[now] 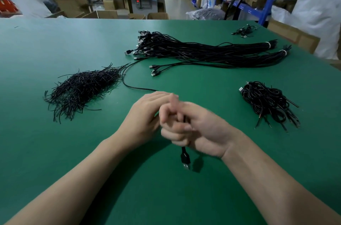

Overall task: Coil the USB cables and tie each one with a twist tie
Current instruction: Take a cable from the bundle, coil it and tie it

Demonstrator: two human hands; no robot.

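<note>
Centre frame, R hand (186, 125) was curled round one cable (185, 158), plug dangling, L hand (145, 114) grip unclear; small coiled pile (267, 101) at right, big uncoiled bundle (203, 51) upper centre still to do.

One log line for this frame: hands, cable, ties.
right hand grips black USB cable, plug dangling | left hand beside it, grip unclear | black twist-tie pile on green table
</note>
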